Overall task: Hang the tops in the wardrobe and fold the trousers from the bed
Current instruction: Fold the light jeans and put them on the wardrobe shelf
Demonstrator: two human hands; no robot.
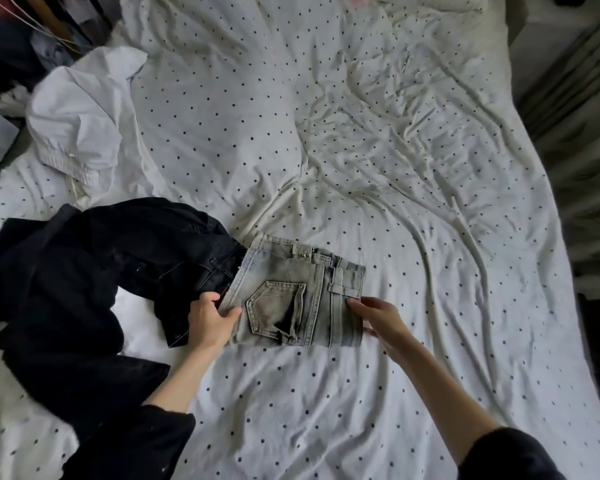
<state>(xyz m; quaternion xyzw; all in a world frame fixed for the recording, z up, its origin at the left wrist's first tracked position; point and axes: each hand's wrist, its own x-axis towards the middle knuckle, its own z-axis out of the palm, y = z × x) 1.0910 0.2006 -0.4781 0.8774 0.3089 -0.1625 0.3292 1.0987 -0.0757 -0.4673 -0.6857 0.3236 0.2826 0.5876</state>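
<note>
Bed: a bed [361, 168] filled most of the view, covered by a rumpled white sheet with small dark dots, creased most toward the far right.
Room: a heap of mixed clutter [11, 57] lay past the bed's far-left edge; pale patterned curtains [582, 140] hung along the right side.
Count of trousers: three pairs lay on the bed, one grey, one black, one white.
Count of hands: two, both bare, each arm ending in a dark sleeve near the bottom of the view.
Grey jeans: the grey jeans [291, 292] lay folded into a compact rectangle near the middle of the near half of the bed, back pocket up, waistband toward the right.
Black trousers: the black trousers [84, 278] sprawled unfolded on the left, their waist end touching the left edge of the grey jeans and partly tucked against it.
White trousers: the white trousers [80, 123] sat bunched near the far-left edge of the bed, elastic waistband toward the viewer, well apart from the grey jeans.
Left hand: the left hand [210, 318] pinched the left edge of the grey jeans, thumb on top and fingers curled beneath.
Right hand: the right hand [378, 317] had its fingers fairly straight, the fingertips touching the right edge of the grey jeans by the waistband; it gripped nothing.
In the way: the black trousers crowded the space just left of the grey jeans; the bed to the right held only creased sheet.
</note>
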